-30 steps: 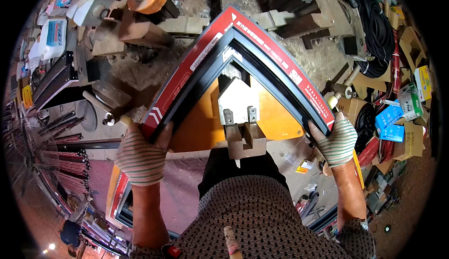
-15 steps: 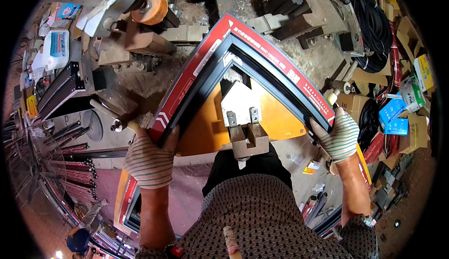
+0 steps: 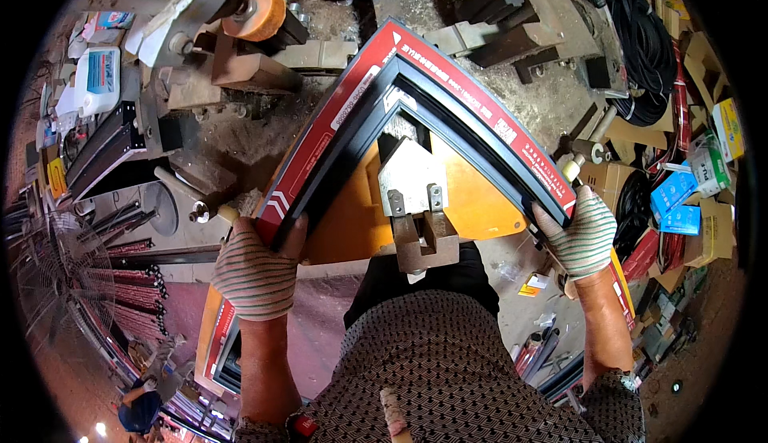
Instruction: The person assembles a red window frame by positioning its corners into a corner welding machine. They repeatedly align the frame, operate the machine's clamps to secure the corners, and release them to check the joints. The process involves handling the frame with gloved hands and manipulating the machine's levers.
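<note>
A dark metal frame corner (image 3: 340, 143), its outer faces covered in red printed film, points away from me on a machine. My left hand (image 3: 256, 273), in a striped knit glove, grips the left bar with the thumb over its inner edge. The right bar is gripped by my right hand (image 3: 582, 237), in a matching glove, thumb on top. Inside the corner sits a pale pointed metal block (image 3: 412, 175), with a brown steel clamp bracket (image 3: 428, 243) at its near end. Beneath lies an orange plate (image 3: 352, 223). My palms hide the undersides of the bars.
Heavy steel blocks (image 3: 252, 67) and an orange roller (image 3: 256, 13) stand on the machine beyond the corner. At left are a white jug (image 3: 98, 79), a fan (image 3: 60, 279) and stacked profiles. Black coils (image 3: 640, 51) and cartons lie right. A person (image 3: 140, 407) is at lower left.
Both hands keep their hold, and the frame corner stays nearly in place. The view has shifted very slightly. The person at lower left shows a little more.
</note>
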`<state>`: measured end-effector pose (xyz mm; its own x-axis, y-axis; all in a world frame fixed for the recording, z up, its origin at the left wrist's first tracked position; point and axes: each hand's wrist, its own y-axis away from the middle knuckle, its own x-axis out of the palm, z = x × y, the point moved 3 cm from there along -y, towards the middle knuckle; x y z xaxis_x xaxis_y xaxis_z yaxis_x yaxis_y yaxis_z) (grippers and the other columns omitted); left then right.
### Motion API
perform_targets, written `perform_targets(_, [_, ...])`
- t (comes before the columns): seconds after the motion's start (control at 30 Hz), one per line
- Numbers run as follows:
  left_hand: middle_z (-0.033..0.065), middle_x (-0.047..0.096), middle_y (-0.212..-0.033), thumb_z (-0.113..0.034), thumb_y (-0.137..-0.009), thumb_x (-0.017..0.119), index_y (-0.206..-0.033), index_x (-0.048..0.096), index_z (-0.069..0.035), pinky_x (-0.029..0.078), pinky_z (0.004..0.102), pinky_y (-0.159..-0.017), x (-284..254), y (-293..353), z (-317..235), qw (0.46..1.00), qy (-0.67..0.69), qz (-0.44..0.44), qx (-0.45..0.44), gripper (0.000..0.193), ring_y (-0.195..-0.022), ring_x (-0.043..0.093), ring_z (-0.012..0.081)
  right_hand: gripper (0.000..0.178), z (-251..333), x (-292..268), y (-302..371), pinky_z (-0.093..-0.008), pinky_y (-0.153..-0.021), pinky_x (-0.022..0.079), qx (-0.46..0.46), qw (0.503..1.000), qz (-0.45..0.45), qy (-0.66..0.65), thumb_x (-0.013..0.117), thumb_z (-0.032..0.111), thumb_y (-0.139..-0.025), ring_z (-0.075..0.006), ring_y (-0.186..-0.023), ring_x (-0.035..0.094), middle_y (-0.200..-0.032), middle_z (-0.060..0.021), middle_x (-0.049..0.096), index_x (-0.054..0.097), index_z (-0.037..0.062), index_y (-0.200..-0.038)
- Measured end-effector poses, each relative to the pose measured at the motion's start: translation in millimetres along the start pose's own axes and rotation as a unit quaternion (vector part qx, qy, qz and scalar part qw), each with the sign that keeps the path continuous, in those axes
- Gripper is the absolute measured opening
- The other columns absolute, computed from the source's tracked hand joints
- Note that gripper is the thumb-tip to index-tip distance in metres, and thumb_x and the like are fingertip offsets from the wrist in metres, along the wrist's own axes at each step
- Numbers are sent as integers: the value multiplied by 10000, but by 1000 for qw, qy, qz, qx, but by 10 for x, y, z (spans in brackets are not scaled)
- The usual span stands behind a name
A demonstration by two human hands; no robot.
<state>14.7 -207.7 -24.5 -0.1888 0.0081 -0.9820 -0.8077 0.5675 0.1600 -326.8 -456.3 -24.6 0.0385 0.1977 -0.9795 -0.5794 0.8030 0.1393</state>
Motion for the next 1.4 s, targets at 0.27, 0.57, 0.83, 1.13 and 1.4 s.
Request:
perform_targets(0.27, [160,698,-715,-568,-821,849,-931,662,-38,558,423,-636,-13,-4,-8,1000,-8,-11,14,573,-643,696,338,569,7,-4,1,-448,-694,550,24,999,25,-6,896,447,-799,-394,-750,678,-791,-197,670,655,-16,-1025])
perform_targets(0.57, [154,682,-691,-606,-860,799,-1018,672,-5,539,419,-605,9,-2,43,1000,10,-4,29,634,-613,678,337,579,17,-5,1,-436,-691,563,17,1000,9,-1,899,466,-798,-380,-730,682,-787,-202,668,652,-22,-986])
perform_targets(0.83, [160,696,-706,-586,-812,853,-898,662,-22,563,404,-616,-30,-25,-8,1000,-12,-2,13,602,-634,704,324,538,21,-4,9,-435,-687,553,18,1000,3,-23,907,432,-799,-379,-714,666,-775,-195,654,639,-8,-952])
perform_targets(1.13, [153,690,-693,-529,-806,879,-924,680,-15,556,395,-608,-8,-19,20,999,20,-15,29,563,-622,696,316,513,42,-16,0,-405,-667,553,10,1000,-5,-25,920,377,-804,-351,-690,662,-786,-194,667,632,-17,-962])
perform_targets(1.4, [139,683,-663,-519,-812,872,-894,671,-45,548,401,-586,-31,-6,9,999,10,-33,39,521,-573,681,310,553,33,2,-3,-428,-720,552,50,998,21,-26,911,430,-799,-384,-766,676,-813,-207,669,644,-21,-977])
